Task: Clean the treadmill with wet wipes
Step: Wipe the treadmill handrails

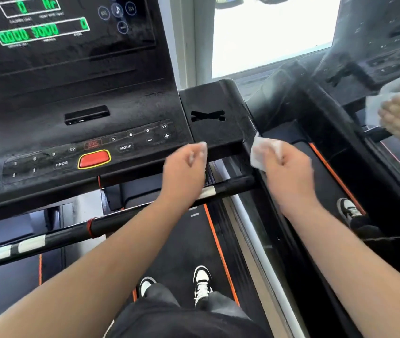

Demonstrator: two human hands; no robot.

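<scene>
The wet wipe [258,152] is sitting bunched in the curled fingers of the right hand [289,172], half hidden by them, at the treadmill console [208,98] corner. Beside it, the left hand [184,169] is hovering, motion-blurred, fingers curling; whether it is pinching anything I cannot tell.

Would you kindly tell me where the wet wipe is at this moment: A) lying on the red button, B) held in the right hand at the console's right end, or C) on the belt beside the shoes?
B: the right hand grips the white wipe at the console's right end.
</scene>
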